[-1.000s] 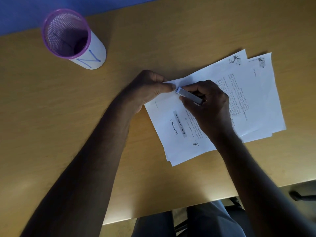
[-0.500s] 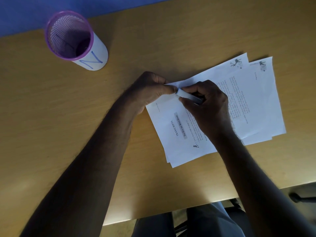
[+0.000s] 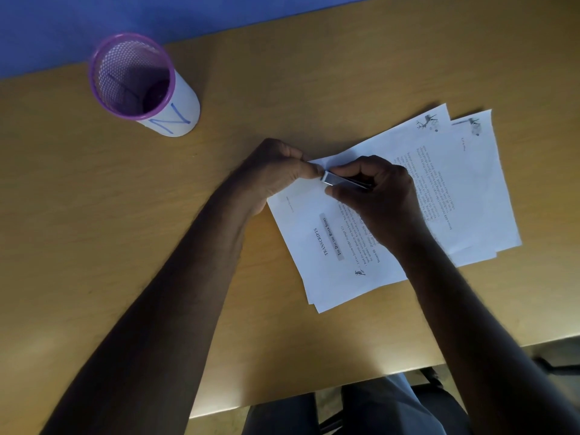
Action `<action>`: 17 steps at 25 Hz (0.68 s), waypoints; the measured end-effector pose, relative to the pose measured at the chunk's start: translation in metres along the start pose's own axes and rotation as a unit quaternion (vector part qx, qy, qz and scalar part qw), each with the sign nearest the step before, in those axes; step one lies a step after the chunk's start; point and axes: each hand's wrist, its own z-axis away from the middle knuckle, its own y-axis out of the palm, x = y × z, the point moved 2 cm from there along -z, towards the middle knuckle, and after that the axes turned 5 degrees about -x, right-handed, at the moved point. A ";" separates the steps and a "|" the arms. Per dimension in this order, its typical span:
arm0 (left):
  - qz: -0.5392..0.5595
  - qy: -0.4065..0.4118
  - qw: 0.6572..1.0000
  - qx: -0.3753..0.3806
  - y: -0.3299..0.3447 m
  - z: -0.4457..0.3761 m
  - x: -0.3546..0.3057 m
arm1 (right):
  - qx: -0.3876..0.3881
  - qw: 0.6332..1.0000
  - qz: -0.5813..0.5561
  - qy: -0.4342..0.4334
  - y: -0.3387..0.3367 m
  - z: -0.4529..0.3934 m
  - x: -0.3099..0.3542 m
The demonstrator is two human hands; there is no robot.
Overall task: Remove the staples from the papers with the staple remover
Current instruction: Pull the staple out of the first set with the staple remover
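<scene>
- Thin white printed papers point(image 3: 392, 221), fanned at centre right of the frame, look light, floppy and easily torn; best pinned beside the stapled corner.
- Left hand point(image 3: 276, 174) pinches that corner.
- Right hand point(image 3: 376, 196) grips the slim silver metal staple remover point(image 3: 337, 181), rigid, tip at the corner.

Your left hand point(image 3: 276, 174) sits knuckles up, fingers curled, thumb and forefinger pinching the corner of the papers point(image 3: 314, 221). Your right hand point(image 3: 381, 199) is curled round the staple remover point(image 3: 334, 178), its tip just beside your left thumb (contact unclear). Both forearms are bare and converge from the lower frame.
</scene>
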 end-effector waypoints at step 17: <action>0.020 -0.005 1.000 0.009 -0.001 -0.003 0.001 | -0.032 0.999 0.006 -0.012 -0.002 0.003 -0.002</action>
